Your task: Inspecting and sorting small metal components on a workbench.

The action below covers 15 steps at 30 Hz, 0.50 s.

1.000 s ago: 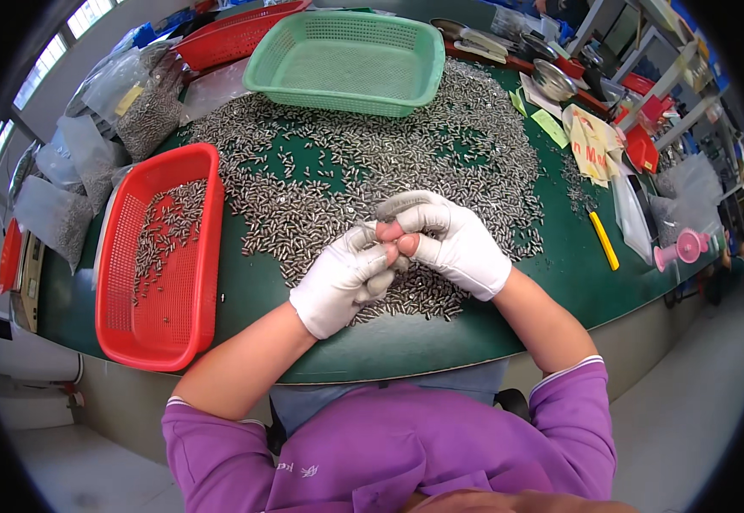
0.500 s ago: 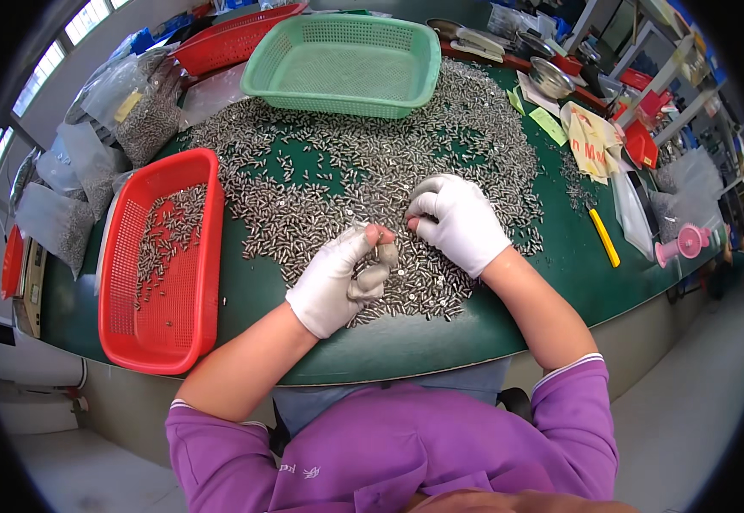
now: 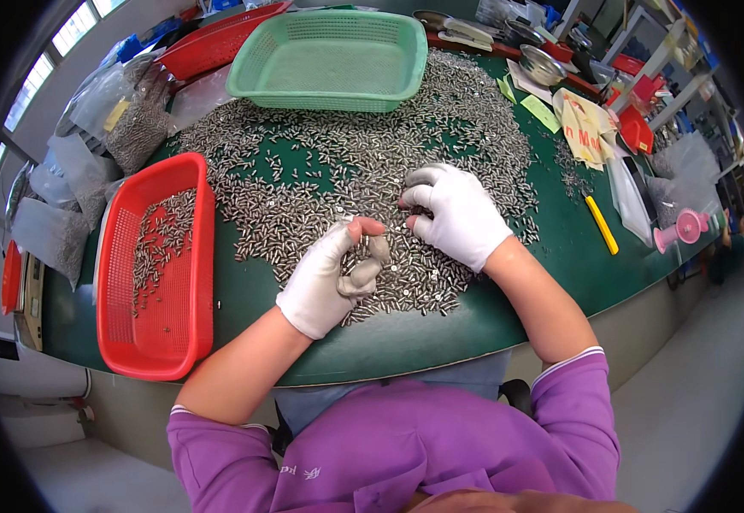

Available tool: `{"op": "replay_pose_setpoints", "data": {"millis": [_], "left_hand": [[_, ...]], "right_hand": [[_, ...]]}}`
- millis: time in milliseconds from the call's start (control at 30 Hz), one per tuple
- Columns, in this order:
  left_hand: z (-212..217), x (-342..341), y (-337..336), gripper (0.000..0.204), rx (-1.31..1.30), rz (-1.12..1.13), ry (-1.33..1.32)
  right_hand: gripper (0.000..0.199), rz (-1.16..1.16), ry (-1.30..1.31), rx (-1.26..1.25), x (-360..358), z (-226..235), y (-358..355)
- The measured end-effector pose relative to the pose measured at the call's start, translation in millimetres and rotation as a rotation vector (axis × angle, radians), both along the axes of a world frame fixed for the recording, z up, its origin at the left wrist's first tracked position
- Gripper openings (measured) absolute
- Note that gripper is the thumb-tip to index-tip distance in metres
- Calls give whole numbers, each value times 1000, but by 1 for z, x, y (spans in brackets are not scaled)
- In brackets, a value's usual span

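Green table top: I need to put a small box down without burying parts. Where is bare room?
Bare green table top runs along the near edge below the hands, and between the red plastic basket and the spread of small metal pins. The middle, up to the green plastic basket, is crowded.

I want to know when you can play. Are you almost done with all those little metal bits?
Not nearly. Done: a thin scatter of pins lies in the red basket. In hand: the left hand is curled above the pile, and the right hand rests on the pins. Left: most pins cover the green table, and the green basket looks empty.
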State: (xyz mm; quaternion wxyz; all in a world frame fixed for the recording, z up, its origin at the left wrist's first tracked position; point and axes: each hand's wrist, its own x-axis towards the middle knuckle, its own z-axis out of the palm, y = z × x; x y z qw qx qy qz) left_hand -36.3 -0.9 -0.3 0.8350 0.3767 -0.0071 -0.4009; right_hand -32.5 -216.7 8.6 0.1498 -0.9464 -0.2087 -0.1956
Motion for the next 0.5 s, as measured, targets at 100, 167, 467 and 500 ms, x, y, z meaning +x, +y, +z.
{"op": "replay_pose_setpoints", "data": {"millis": [100,167,467,500], "left_hand": [[-2,1,2,24,-23,-12,-8],[-4,1,3,21,-42,-20,8],[0,-2,1,19,-2,2,31],[0,-1,1,20,4,26,49]], "right_hand": [[9,0,66,38,2,-4,3],[8,-15,51,33,1,-7,6],[18,31,70,140,-1,-5,6],[27,13,119,92,-1,-3,8]]}}
